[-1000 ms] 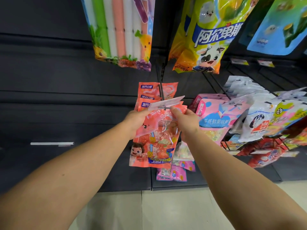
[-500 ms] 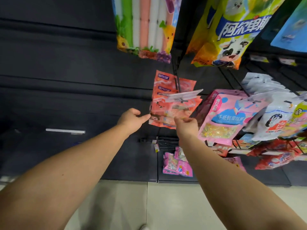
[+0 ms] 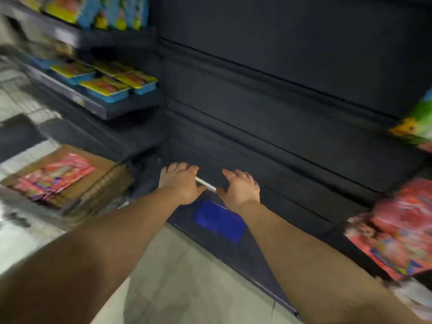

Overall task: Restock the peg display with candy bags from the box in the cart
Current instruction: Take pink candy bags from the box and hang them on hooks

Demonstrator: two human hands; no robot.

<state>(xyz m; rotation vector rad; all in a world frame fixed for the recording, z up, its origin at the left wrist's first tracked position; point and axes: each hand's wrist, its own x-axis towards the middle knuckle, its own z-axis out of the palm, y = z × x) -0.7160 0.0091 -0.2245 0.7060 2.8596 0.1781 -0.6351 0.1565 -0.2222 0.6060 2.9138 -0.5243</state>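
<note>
**Two empty hands before the dark panel, candy bags at both sides**

While the whole picture is blurred, both hands are seen stretched forward with loose, spread fingers (image 3: pixel 243 175) that grasp nothing. The left hand (image 3: pixel 180 181) and the right hand (image 3: pixel 240 188) are near each other in front of the dark display wall (image 3: pixel 280 90). Between them one white label strip (image 3: pixel 207 183) shows on the wall. Below the hands there is one blue patch (image 3: pixel 217 218) on the base. At the left, one cardboard box (image 3: pixel 98 178) holds red candy bags (image 3: pixel 56 176); I cannot count them. At the right edge, one red hanging bag (image 3: pixel 402 232) is visible, well apart from the hands. Shelves (image 3: pixel 109 111) at the upper left carry about five blue trays (image 3: pixel 107 90).
</note>
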